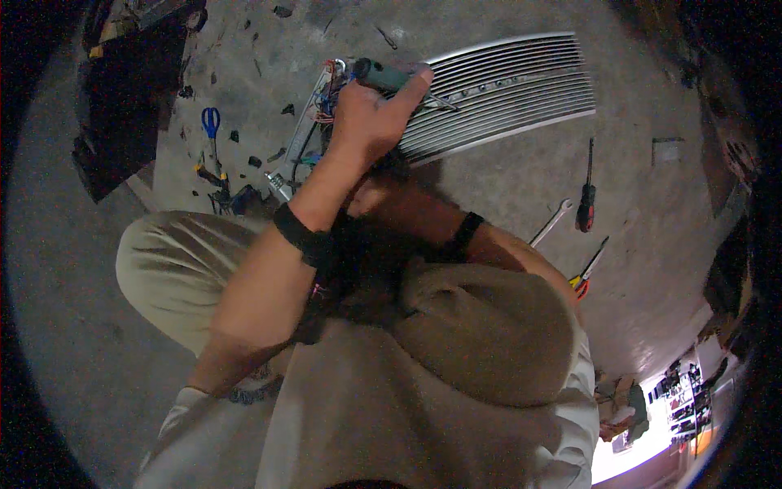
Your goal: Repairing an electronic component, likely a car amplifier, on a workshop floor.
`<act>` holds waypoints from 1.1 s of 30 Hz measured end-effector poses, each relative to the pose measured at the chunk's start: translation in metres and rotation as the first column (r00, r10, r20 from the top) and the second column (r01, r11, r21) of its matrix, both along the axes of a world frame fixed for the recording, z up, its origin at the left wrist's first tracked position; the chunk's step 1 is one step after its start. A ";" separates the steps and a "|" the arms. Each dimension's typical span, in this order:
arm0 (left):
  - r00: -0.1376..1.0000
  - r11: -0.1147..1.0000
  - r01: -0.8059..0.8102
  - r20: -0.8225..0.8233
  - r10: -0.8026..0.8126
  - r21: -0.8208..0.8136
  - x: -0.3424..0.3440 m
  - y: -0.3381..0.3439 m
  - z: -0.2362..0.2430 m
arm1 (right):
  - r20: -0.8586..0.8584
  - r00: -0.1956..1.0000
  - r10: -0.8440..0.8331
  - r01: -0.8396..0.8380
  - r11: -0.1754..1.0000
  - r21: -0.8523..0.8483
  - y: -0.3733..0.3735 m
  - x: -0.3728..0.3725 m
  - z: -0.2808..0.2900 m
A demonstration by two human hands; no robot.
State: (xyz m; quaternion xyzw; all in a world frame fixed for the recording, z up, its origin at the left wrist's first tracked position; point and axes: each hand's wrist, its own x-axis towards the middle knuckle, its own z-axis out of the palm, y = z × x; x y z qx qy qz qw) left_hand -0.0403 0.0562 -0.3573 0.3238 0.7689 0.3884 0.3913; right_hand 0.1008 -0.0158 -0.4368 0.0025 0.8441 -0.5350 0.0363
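Note:
My left hand (371, 118) is closed around a dark green cylindrical piece (383, 76), with the thumb laid along it. Just right of the thumb a thin metal rod (444, 103) shows over a silver finned metal panel (513, 94). Colored wires (330, 81) and a silver metal bar (304, 134) lie close to the left hand's outer side. Below it, in shadow, my right hand (368, 197) reaches in beside the panel's near end. Its fingers are mostly hidden by the left forearm and a dark part, so its grip does not show.
On the floor to the left lie blue-handled scissors (211, 124), yellow-and-black pliers (212, 174) and small dark scraps. At right are a screwdriver (586, 204), a wrench (554, 222) and red-and-yellow-handled pliers (582, 285). A dark sheet (122, 122) covers the far left floor.

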 end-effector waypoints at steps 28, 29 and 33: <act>0.991 0.994 -0.019 -0.126 0.032 0.103 0.009 -0.012 0.016 | -0.021 1.000 0.007 -0.002 0.976 0.219 -0.010 0.069 0.010; 0.990 0.996 0.013 -0.139 0.000 0.089 0.011 -0.010 0.017 | -0.012 1.000 -0.006 0.009 0.970 0.243 -0.008 0.074 0.010; 0.996 0.992 0.017 -0.085 -0.006 0.129 0.012 -0.012 0.010 | 0.134 0.990 -0.038 0.001 0.964 0.266 -0.008 0.085 0.006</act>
